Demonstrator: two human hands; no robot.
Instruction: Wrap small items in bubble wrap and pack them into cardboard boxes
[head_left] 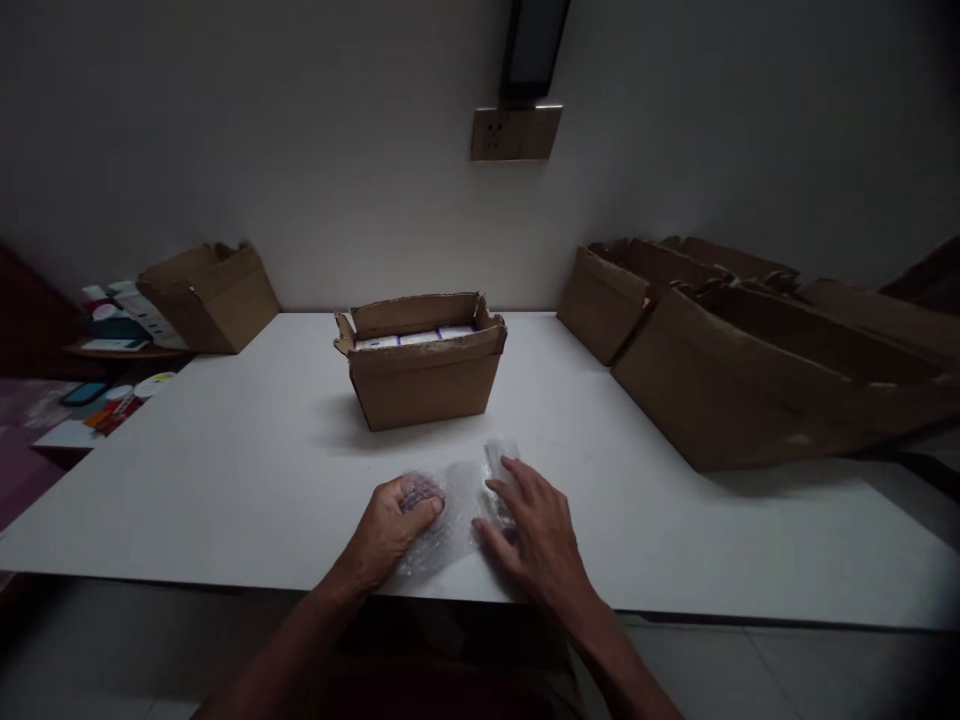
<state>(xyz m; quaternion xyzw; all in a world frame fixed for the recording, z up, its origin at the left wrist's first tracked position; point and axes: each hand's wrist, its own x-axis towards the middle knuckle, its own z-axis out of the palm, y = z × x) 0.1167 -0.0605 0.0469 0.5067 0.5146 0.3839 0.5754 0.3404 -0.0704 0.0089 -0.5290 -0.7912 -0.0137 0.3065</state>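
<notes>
The person's left forearm [322, 610] and right forearm [619, 650] are extending over the near edge of a white worktop [262, 490]. The left hand [390, 525] is gripping a bunched, rounded end of bubble wrap [459, 500], its thumb pressing on top; what that end is holding, if anything, is not showing clearly. The right hand [540, 525] is resting unclenched, its fingers spreading over the opposite end, where a piece of clear plastic [504, 447] is poking out beyond them. The wrap is lying on the worktop between the two hands, near the front edge.

Farther back, an open cardboard box [427, 392] is standing upright, with white packs [420, 338] showing inside. To the right, a group of open cartons [750, 390] is standing close together. At the far left corner another carton [236, 300] is sitting near small containers [105, 312]. Behind everything, a socket plate [516, 133] is showing on the wall [375, 200], just below a dark, screen-like device [534, 50].
</notes>
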